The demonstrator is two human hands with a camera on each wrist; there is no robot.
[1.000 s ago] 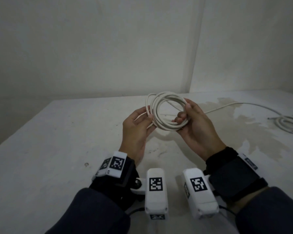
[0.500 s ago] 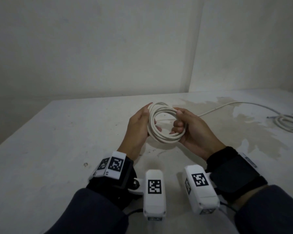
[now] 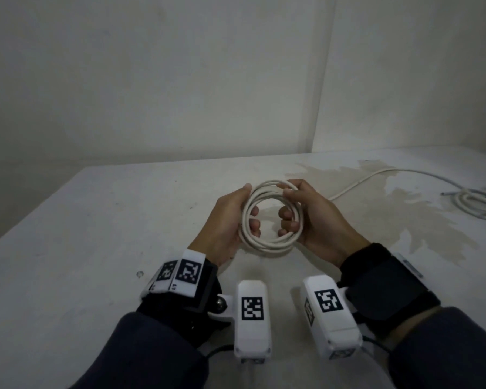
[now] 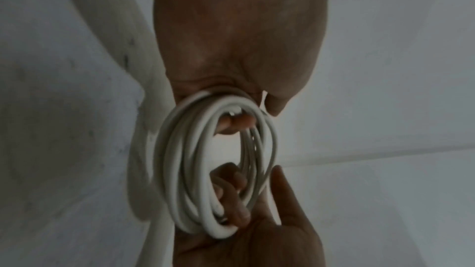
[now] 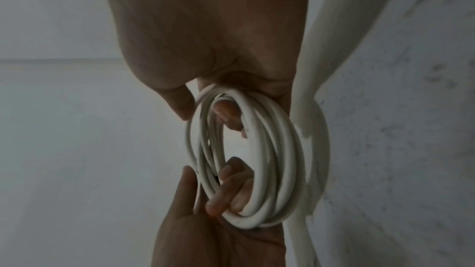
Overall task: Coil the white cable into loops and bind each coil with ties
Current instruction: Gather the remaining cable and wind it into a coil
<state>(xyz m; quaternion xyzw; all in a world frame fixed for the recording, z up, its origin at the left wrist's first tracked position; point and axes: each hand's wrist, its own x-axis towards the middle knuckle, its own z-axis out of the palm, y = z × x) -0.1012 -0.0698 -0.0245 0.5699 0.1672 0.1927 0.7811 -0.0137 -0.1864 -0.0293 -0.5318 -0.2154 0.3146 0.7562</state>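
Note:
A white cable coil [image 3: 267, 245] of several loops hangs above the table between my two hands. My left hand [image 3: 230, 217] grips its left side, with fingers curled through the ring and the thumb on the outside. My right hand [image 3: 312, 217] grips the right side the same way, thumb over the top strands. In the left wrist view the coil [image 4: 174, 170] runs from my left hand [image 4: 236, 48] down to my right hand [image 4: 257, 230]. The right wrist view shows the coil [image 5: 270, 159] between my right hand [image 5: 205, 38] and my left hand [image 5: 218, 230]. No tie is in sight.
A loose cable tail [image 3: 376, 175] runs from behind my right hand across the white table [image 3: 96, 248] toward the far right, where another white cable bundle [image 3: 477, 203] lies. A brownish stain [image 3: 404, 220] marks the table on the right. Walls close off the back.
Both hands have brought the coil lower and nearer to me and turned its opening toward the head camera. The fingers of both hands now curl through the ring.

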